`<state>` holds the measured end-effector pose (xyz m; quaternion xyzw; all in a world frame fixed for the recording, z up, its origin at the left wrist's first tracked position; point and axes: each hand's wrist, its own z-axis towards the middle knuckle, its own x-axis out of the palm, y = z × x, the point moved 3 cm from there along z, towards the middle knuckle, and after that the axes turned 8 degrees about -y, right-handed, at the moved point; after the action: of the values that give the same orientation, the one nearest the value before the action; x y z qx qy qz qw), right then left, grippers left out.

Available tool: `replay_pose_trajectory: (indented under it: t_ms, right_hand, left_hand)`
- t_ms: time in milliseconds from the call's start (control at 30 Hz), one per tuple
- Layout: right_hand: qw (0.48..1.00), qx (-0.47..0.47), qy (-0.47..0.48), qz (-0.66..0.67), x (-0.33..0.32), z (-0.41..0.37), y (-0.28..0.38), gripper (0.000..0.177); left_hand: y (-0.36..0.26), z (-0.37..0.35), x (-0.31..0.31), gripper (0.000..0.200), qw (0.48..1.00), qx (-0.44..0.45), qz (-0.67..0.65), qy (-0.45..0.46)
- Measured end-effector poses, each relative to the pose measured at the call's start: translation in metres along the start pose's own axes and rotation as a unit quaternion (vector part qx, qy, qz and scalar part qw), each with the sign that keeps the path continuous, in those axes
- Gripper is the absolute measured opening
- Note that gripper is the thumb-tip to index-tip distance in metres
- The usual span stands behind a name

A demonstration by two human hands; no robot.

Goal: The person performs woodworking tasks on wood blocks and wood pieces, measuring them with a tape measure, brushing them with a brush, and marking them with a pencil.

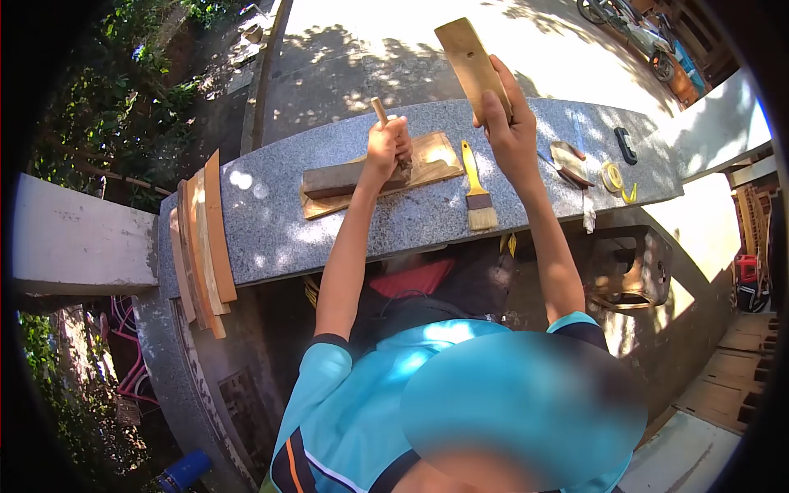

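Note:
My left hand (388,149) is closed around a round wooden handle (378,109), whose top sticks up above the fist. What the handle's lower end joins is hidden. Beside and below that fist a long grey-brown block (333,181) lies on a flat wooden board (440,156). Raised over the bench, my right hand (511,123) grips a flat piece of wood (468,56) with a small dark hole in it, thumb across its face. A paintbrush (477,193) with a yellow handle and pale bristles lies between my two arms.
The granite bench (271,222) carries several wood strips (205,246) at its left end, overhanging the front edge. At right lie a hand tool (569,164), a yellow tape (611,177) and a black C-shaped thing (625,146). A plastic crate (657,267) stands below.

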<state>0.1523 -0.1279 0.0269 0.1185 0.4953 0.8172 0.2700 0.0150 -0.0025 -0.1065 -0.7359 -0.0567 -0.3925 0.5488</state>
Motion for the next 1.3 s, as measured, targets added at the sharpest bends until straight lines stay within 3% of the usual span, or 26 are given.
replay_pose_trajectory:
  t_ms: [33,100,167,367,433,467,500,533,600,700,800,867,933,1000,1033,1067,1100,1167,1200,1233,1267,1300]
  right_hand:
    - [0.998,-0.014,-0.054,0.0,-0.008,-0.01,-0.005,0.046]
    - [0.99,-0.003,0.007,-0.144,-0.029,-0.036,-0.041,0.046]
    - [0.976,0.087,0.047,-0.197,-0.052,-0.065,-0.064,0.045]
    - [0.96,0.22,0.019,-0.172,-0.099,-0.114,-0.111,0.033]
    - [0.968,0.124,-0.012,-0.22,-0.103,-0.118,-0.116,0.031]
    - [0.969,0.068,-0.044,-0.232,-0.104,-0.118,-0.122,0.03]
    - [0.968,0.01,-0.07,-0.242,-0.103,-0.117,-0.123,0.029]
    - [0.964,0.071,-0.072,-0.246,-0.102,-0.117,-0.121,0.027]
    - [0.961,0.103,-0.12,-0.227,-0.104,-0.12,-0.127,0.026]
    - [0.959,0.123,-0.142,-0.211,-0.102,-0.122,-0.136,0.025]
    - [0.957,0.081,-0.115,-0.254,-0.102,-0.119,-0.125,0.032]
    - [0.964,0.066,-0.077,-0.247,-0.101,-0.119,-0.119,0.045]
    - [0.963,0.037,-0.047,-0.262,-0.099,-0.119,-0.115,0.053]
    - [0.959,0.038,-0.025,-0.28,-0.098,-0.119,-0.113,0.058]
    - [0.955,0.048,-0.019,-0.291,-0.098,-0.12,-0.113,0.059]
    - [0.956,0.049,-0.018,-0.288,-0.098,-0.123,-0.115,0.058]
    - [0.957,0.042,-0.023,-0.287,-0.099,-0.121,-0.12,0.056]
    - [0.962,0.055,-0.024,-0.266,-0.103,-0.121,-0.137,0.053]
    - [0.959,0.033,-0.032,-0.28,-0.102,-0.119,-0.135,0.049]
    - [0.955,0.037,-0.023,-0.295,-0.1,-0.116,-0.133,0.049]
    - [0.95,0.043,-0.012,-0.31,-0.099,-0.114,-0.13,0.049]
    - [0.944,0.05,0.001,-0.326,-0.097,-0.114,-0.126,0.048]
  left_hand:
    - [-0.002,0.006,-0.006,0.033,0.998,-0.03,-0.049,-0.026]
    - [-0.002,0.01,-0.013,0.033,0.994,-0.076,-0.064,-0.05]
    - [0.0,0.013,-0.011,0.034,0.993,-0.083,-0.053,-0.066]
    - [-0.02,0.014,-0.016,0.028,0.983,-0.101,-0.118,-0.096]
    - [-0.036,0.023,-0.021,0.028,0.98,-0.015,0.145,-0.139]
    - [-0.045,0.044,-0.037,0.027,0.91,0.106,0.393,-0.082]
    - [-0.047,0.06,-0.047,0.026,0.764,0.226,0.604,-0.025]
    - [-0.046,0.059,-0.044,0.026,0.702,0.237,0.671,-0.002]
    - [-0.052,0.053,-0.047,0.025,0.554,0.254,0.792,0.034]
    - [-0.037,0.058,-0.066,0.03,0.585,0.157,0.784,0.138]
    - [-0.032,0.045,-0.067,0.031,0.67,0.029,0.741,0.046]
    - [-0.033,0.045,-0.071,0.035,0.663,0.052,0.747,0.011]
    - [-0.035,0.03,-0.065,0.034,0.512,0.29,0.807,-0.045]
    - [-0.057,-0.016,-0.02,0.032,0.59,0.443,0.674,-0.028]
    - [-0.064,-0.043,0.001,0.026,0.625,0.431,0.651,-0.014]
    - [-0.066,-0.081,0.02,0.022,0.697,0.436,0.569,0.018]
    - [-0.059,-0.117,0.027,0.018,0.752,0.371,0.542,0.048]
    - [-0.031,-0.176,0.016,0.016,0.809,0.225,0.53,0.119]
    - [-0.014,-0.197,0.003,0.016,0.81,0.122,0.559,0.128]
    - [0.008,-0.214,-0.016,0.021,0.82,0.077,0.551,0.135]
    - [0.024,-0.228,-0.035,0.038,0.794,0.0,0.588,0.156]
    - [0.039,-0.245,-0.052,0.046,0.806,-0.055,0.564,0.172]
